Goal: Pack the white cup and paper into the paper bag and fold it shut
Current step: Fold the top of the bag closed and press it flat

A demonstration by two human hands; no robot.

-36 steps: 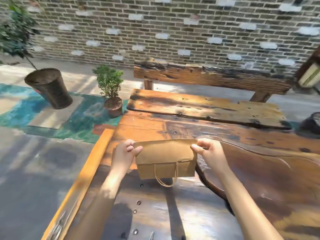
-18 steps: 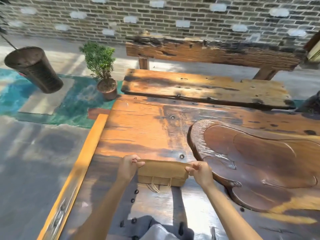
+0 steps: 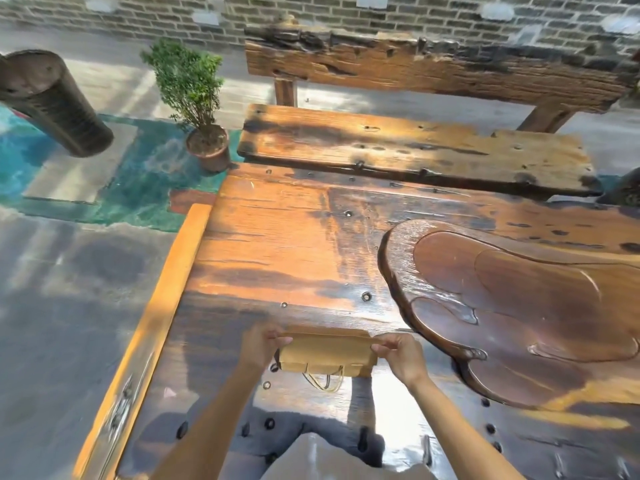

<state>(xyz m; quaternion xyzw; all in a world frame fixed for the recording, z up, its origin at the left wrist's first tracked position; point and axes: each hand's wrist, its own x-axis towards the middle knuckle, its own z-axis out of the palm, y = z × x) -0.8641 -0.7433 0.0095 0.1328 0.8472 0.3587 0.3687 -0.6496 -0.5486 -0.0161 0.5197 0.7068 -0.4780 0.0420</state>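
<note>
Paper bag (image 3: 327, 355) held between hands, long axis left-right on bench (image 3: 277, 244). Left hand (image 3: 260, 348), right hand (image 3: 401, 355) pinched on opposite ends, equally near.

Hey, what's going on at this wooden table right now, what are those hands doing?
A person is folding a brown paper bag shut on the wooden table. The left hand pinches its left end and the right hand its right end, with the top folded over toward them. The string handles hang out below the fold. No cup or paper is visible outside the bag. A carved wooden tray lies to the right.
</note>
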